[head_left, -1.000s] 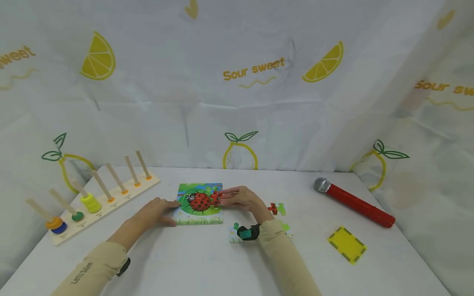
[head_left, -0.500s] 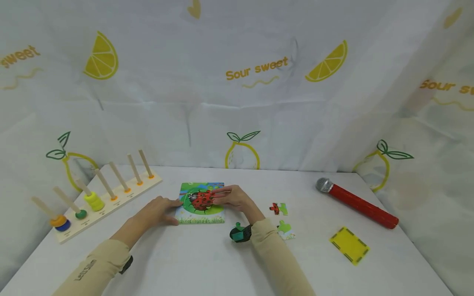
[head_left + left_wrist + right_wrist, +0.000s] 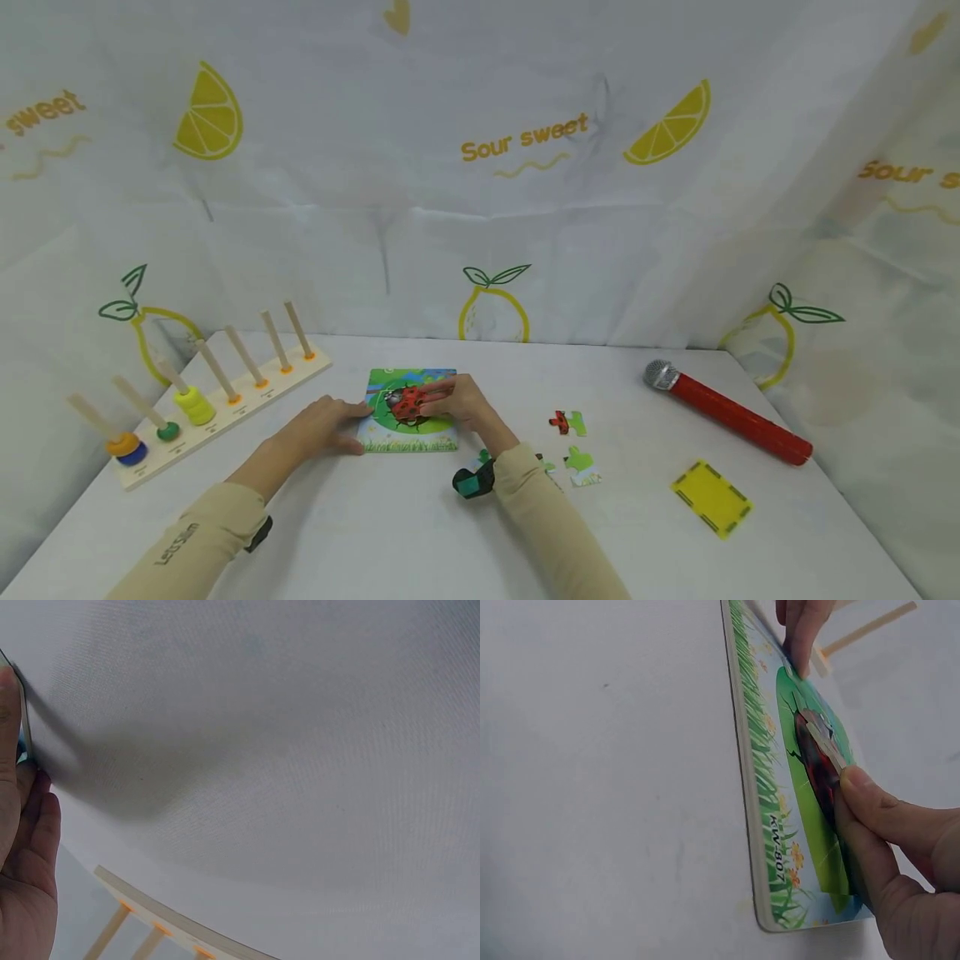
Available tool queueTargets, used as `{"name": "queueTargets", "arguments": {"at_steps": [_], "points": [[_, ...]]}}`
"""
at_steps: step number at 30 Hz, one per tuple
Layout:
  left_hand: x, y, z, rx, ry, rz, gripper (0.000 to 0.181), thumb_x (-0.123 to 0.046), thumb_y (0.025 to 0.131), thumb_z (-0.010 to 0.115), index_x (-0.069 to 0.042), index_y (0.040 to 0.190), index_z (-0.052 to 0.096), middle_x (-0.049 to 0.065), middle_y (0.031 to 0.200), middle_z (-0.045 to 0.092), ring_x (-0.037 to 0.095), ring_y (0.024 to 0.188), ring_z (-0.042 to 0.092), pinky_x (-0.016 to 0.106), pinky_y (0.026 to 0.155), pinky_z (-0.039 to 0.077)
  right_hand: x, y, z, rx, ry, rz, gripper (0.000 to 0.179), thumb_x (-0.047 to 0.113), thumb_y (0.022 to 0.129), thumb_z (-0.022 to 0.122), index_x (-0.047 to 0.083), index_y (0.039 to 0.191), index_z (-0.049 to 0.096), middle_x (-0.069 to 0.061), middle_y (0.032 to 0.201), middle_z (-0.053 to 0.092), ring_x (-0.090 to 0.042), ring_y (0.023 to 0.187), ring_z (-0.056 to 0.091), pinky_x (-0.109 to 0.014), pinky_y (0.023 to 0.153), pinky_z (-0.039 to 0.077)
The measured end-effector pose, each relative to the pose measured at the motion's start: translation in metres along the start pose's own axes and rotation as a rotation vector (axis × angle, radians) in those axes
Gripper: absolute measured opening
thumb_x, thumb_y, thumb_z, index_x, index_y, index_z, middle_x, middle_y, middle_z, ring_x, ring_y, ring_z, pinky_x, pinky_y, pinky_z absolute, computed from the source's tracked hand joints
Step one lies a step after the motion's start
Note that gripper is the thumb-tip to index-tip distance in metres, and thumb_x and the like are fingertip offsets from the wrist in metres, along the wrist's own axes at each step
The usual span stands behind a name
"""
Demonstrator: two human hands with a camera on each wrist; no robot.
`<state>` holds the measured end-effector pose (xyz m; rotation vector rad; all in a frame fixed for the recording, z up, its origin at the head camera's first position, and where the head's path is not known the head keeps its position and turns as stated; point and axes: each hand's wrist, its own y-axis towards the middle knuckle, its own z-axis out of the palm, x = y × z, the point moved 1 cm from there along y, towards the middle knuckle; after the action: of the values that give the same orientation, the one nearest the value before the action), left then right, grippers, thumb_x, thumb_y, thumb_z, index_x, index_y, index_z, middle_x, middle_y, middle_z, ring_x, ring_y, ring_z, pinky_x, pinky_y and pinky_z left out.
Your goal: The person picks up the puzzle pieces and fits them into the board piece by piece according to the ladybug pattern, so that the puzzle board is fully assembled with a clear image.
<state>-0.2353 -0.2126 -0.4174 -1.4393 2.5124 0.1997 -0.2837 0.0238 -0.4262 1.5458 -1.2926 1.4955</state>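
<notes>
A square ladybug puzzle board [image 3: 408,446] lies flat on the table. My left hand [image 3: 321,423] is at its left edge, fingers extended and touching the board; in the left wrist view, that hand [image 3: 22,847] shows only partly beside the edge. My right hand [image 3: 461,400] is over the ladybug picture. Seen from the right wrist, the right hand [image 3: 889,840] pinches a thin puzzle piece [image 3: 826,746] between thumb and finger, tilted above the picture. The piece's printed face is mostly hidden in that view. A fingertip of the left hand [image 3: 806,634] rests at the far side.
Loose puzzle pieces, one red and green [image 3: 567,422] and one green [image 3: 581,467], lie right of the board; others are partly covered by the right wrist. A peg stand [image 3: 247,398] with coloured rings is at left. A red microphone [image 3: 738,419] and yellow card [image 3: 712,497] lie at right.
My right hand has moved left over the board with the puzzle piece, from its right side to the ladybug's middle. The left hand stays at the board's left edge.
</notes>
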Motion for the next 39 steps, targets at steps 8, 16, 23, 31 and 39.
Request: {"name": "queueTargets", "arguments": {"at_steps": [8,16,23,31,39], "points": [[0.000,0.001,-0.001,-0.013,0.000,0.010,0.060,-0.032,0.072,0.080,0.001,0.120,0.065,0.020,0.118,0.065,0.040,0.100,0.059,0.050,0.087,0.046,0.006,-0.003,0.000,-0.055,-0.128,-0.024,0.035,-0.006,0.076,0.076,-0.007,0.110,0.068,-0.021,0.098,0.070,-0.025,0.085,0.069,-0.026,0.070,0.056],[0.002,0.002,0.000,-0.006,-0.005,0.004,0.061,-0.032,0.072,0.080,0.002,0.120,0.065,0.021,0.119,0.064,0.041,0.102,0.059,0.050,0.088,0.046,0.009,-0.002,0.005,-0.091,-0.317,-0.103,0.031,-0.005,0.073,0.078,-0.005,0.104,0.072,-0.018,0.093,0.071,-0.023,0.084,0.066,-0.025,0.068,0.053],[0.002,0.002,0.001,-0.005,-0.015,-0.002,0.061,-0.032,0.073,0.080,0.001,0.121,0.064,0.021,0.119,0.064,0.041,0.102,0.059,0.051,0.089,0.046,0.012,-0.001,0.009,-0.114,-0.386,-0.105,0.029,-0.005,0.071,0.080,-0.004,0.100,0.073,-0.017,0.094,0.072,-0.024,0.087,0.065,-0.025,0.067,0.052],[0.000,0.001,0.000,-0.009,-0.020,-0.005,0.061,-0.032,0.073,0.080,0.001,0.121,0.064,0.021,0.118,0.064,0.038,0.098,0.059,0.049,0.086,0.047,0.018,-0.001,0.011,-0.121,-0.426,-0.089,0.030,-0.006,0.069,0.081,-0.004,0.098,0.074,-0.017,0.094,0.072,-0.023,0.086,0.064,-0.025,0.067,0.052],[-0.001,0.001,-0.001,0.006,-0.028,-0.016,0.060,-0.031,0.072,0.080,0.002,0.121,0.065,0.020,0.121,0.063,0.040,0.102,0.058,0.050,0.089,0.046,0.022,0.000,0.013,-0.124,-0.471,-0.081,0.030,-0.006,0.069,0.082,-0.003,0.097,0.074,-0.016,0.093,0.072,-0.025,0.089,0.064,-0.025,0.069,0.051]]}}
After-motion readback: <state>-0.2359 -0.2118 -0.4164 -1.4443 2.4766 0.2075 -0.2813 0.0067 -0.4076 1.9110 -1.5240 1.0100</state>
